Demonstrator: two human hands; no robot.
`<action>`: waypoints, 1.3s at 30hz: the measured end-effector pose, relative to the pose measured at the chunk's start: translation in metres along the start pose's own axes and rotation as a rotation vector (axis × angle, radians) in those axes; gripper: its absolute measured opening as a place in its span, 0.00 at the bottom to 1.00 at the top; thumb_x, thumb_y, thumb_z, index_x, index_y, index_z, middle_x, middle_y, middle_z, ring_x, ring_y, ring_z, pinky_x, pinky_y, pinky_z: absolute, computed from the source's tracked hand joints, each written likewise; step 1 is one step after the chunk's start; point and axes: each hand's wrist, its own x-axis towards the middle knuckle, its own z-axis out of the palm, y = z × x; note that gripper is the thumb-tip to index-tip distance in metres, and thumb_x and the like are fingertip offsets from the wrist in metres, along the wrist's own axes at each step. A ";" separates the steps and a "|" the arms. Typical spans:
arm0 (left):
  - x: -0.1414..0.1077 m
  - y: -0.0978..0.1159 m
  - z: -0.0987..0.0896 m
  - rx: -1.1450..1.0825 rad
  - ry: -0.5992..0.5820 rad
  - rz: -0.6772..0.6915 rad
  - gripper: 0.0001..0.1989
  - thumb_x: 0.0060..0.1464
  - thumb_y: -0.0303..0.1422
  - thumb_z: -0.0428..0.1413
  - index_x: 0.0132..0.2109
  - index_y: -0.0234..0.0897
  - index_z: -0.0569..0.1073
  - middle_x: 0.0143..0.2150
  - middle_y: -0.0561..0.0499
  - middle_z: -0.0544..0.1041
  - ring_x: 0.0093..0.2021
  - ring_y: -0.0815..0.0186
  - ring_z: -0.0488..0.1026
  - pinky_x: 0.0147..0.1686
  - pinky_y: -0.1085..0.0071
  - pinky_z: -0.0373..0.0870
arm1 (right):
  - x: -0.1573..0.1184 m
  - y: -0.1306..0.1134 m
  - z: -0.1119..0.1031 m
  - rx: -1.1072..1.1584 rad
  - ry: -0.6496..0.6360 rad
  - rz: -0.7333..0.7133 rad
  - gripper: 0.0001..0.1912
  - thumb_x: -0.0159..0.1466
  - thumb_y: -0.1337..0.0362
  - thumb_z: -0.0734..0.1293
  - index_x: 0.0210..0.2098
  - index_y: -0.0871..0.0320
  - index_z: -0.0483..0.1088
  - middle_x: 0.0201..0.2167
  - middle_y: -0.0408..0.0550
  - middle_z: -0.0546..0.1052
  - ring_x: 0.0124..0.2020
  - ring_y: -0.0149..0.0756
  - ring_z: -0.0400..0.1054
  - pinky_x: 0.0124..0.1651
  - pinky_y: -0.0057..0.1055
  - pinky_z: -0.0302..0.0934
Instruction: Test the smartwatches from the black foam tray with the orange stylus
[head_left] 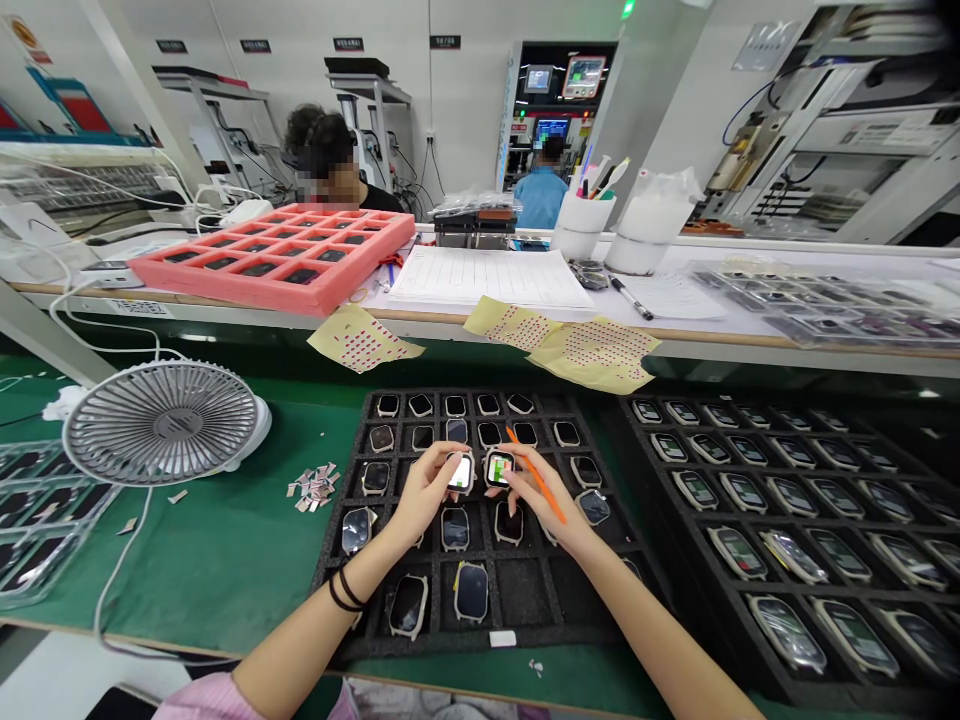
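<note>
Over a black foam tray (525,598) of watch cases, my left hand (425,488) is closed on a watch (460,472) whose screen is lit mostly white. Beside it, my right hand (546,490) grips a second watch (499,468) with green, white and red blocks on its screen. An orange stick (541,480) lies slantwise across the right hand's fingers. The two watches are side by side, with a small gap between them. Dark-screened watches sit in many of the tray's compartments, partly hidden under my hands and forearms.
A second black tray (660,560) of watches stands at the right. At the left are a grey fan (169,420), small scraps (313,487) and clear plastic trays (45,510). A shelf beyond holds a pink foam tray (322,290), papers (487,277) and pen cups. Two people sit behind.
</note>
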 end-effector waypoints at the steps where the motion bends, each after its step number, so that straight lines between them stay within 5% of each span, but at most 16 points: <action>1: 0.000 0.000 0.000 0.000 0.009 -0.008 0.16 0.54 0.45 0.54 0.41 0.36 0.71 0.29 0.53 0.70 0.24 0.71 0.66 0.19 0.78 0.62 | 0.000 0.001 0.000 -0.004 -0.020 -0.002 0.18 0.61 0.58 0.67 0.49 0.53 0.63 0.43 0.50 0.71 0.30 0.36 0.74 0.21 0.25 0.64; 12: -0.001 -0.007 0.004 0.004 -0.136 0.072 0.18 0.53 0.39 0.58 0.49 0.36 0.67 0.42 0.46 0.73 0.39 0.65 0.71 0.35 0.72 0.71 | -0.001 -0.004 0.000 -0.016 0.039 0.013 0.16 0.60 0.58 0.67 0.47 0.53 0.65 0.39 0.48 0.73 0.28 0.35 0.74 0.21 0.26 0.62; 19: -0.001 -0.003 0.002 0.030 -0.098 -0.021 0.17 0.55 0.46 0.53 0.40 0.35 0.70 0.28 0.53 0.70 0.25 0.70 0.67 0.21 0.77 0.64 | -0.001 -0.006 0.001 -0.040 0.125 0.063 0.13 0.60 0.55 0.67 0.39 0.55 0.68 0.25 0.43 0.73 0.19 0.33 0.70 0.18 0.26 0.58; 24: -0.001 -0.007 0.002 0.080 -0.138 0.006 0.14 0.55 0.43 0.55 0.40 0.36 0.70 0.29 0.53 0.70 0.27 0.70 0.67 0.23 0.77 0.64 | -0.001 -0.010 0.003 -0.019 0.171 0.091 0.13 0.60 0.52 0.67 0.36 0.55 0.69 0.21 0.41 0.72 0.15 0.32 0.67 0.18 0.28 0.57; 33: -0.004 -0.006 0.004 0.097 -0.239 0.075 0.22 0.52 0.35 0.59 0.53 0.38 0.63 0.50 0.43 0.72 0.46 0.61 0.71 0.38 0.71 0.68 | -0.002 -0.011 0.003 -0.009 0.142 0.066 0.13 0.61 0.54 0.66 0.40 0.55 0.69 0.25 0.43 0.73 0.20 0.34 0.70 0.19 0.28 0.58; 36: -0.003 -0.005 0.004 0.015 -0.226 0.054 0.22 0.53 0.37 0.58 0.53 0.38 0.64 0.49 0.44 0.72 0.45 0.62 0.71 0.41 0.69 0.69 | -0.002 -0.010 0.003 -0.009 0.125 0.055 0.13 0.60 0.56 0.67 0.42 0.54 0.68 0.32 0.45 0.74 0.23 0.34 0.72 0.19 0.27 0.59; 39: -0.002 -0.004 0.004 -0.009 -0.179 0.033 0.19 0.54 0.40 0.57 0.49 0.37 0.67 0.43 0.46 0.74 0.37 0.65 0.72 0.34 0.71 0.70 | -0.001 -0.008 0.003 -0.015 0.111 0.046 0.16 0.58 0.57 0.69 0.43 0.54 0.67 0.35 0.45 0.73 0.24 0.34 0.72 0.18 0.26 0.58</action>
